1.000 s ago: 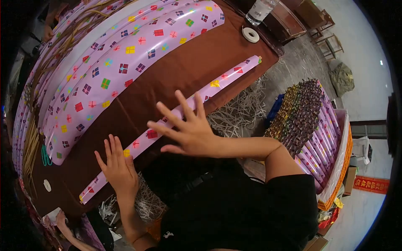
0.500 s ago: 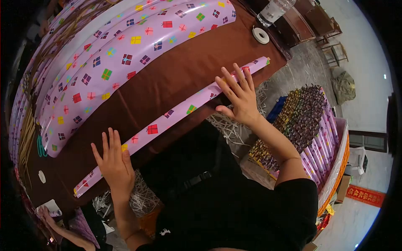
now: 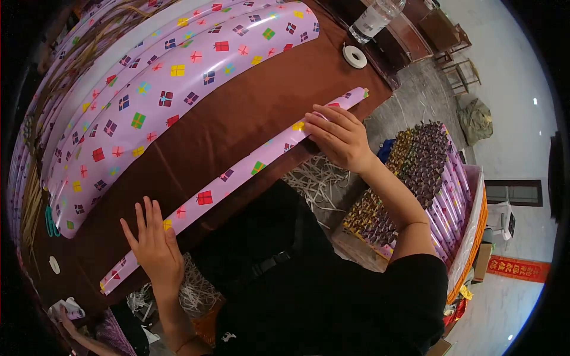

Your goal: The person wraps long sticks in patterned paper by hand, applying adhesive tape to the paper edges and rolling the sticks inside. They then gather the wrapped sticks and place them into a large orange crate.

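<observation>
A long narrow roll in pink gift-patterned paper (image 3: 222, 181) lies diagonally along the near edge of a table with a brown cloth (image 3: 196, 142). My left hand (image 3: 155, 246) rests on the roll's lower-left part, fingers stretched out. My right hand (image 3: 339, 137) lies over its upper-right part, with the fingers together and bent over the roll. Both ends of the roll show beyond my hands. Behind it, large sheets of the same pink paper (image 3: 196, 74) lie curved in a stack.
A tape roll (image 3: 354, 57) and a bottle (image 3: 375, 21) stand at the far right corner. Green-handled scissors (image 3: 52, 221) lie at left. A crate of wrapped rolls (image 3: 442, 213) stands right. Another person's hand (image 3: 74, 326) shows lower left. Paper shreds (image 3: 317, 181) lie below the table.
The fingers of my right hand have come together and bent over the roll; before, they were spread. My left hand stays spread. The whole view has shifted slightly.
</observation>
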The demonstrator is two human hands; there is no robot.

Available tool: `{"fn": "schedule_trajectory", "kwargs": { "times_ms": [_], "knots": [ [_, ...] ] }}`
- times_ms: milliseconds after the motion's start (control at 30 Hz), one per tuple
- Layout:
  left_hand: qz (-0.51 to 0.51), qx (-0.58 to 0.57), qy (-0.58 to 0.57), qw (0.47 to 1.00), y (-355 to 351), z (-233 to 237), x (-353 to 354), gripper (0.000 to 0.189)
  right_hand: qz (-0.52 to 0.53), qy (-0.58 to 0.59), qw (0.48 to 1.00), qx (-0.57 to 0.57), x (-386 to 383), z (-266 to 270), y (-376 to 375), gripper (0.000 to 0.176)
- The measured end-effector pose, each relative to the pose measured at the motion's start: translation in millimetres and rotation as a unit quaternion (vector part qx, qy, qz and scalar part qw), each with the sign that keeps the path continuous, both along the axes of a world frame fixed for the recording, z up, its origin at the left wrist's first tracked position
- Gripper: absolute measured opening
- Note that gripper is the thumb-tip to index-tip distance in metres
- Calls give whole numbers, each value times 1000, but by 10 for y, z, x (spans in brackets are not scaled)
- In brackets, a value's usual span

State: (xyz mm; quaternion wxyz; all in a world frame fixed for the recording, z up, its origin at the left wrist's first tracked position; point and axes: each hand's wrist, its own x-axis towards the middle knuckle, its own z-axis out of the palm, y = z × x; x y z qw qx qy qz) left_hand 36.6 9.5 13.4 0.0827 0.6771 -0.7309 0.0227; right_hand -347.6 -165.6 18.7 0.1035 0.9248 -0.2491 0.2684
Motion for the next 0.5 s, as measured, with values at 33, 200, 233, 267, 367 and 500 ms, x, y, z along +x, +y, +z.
{"fn": "schedule_trajectory", "kwargs": {
  "times_ms": [33, 200, 233, 267, 367, 500],
  "knots": [
    [0, 4, -1, 1000, -7, 10, 2, 48, 0, 2, 1000, 1, 5, 3, -9, 36],
    [0, 2, -3, 1000, -5, 16, -3, 47, 17, 41, 998, -34, 30, 11, -15, 40],
    [1, 3, -5, 1000, -4, 16, -3, 47, 18, 41, 998, -34, 30, 6, -10, 40],
    [1, 4, -7, 1000, -4, 14, -4, 47, 12, 46, 998, -38, 27, -4, -7, 40],
    [3, 4, -6, 1000, -1, 9, -6, 48, 2, 51, 998, -48, 31, -10, 2, 41],
    [6, 2, -2, 1000, -3, 7, -10, 47, -5, 54, 997, -58, 46, -19, 22, 42]
  ]
}}
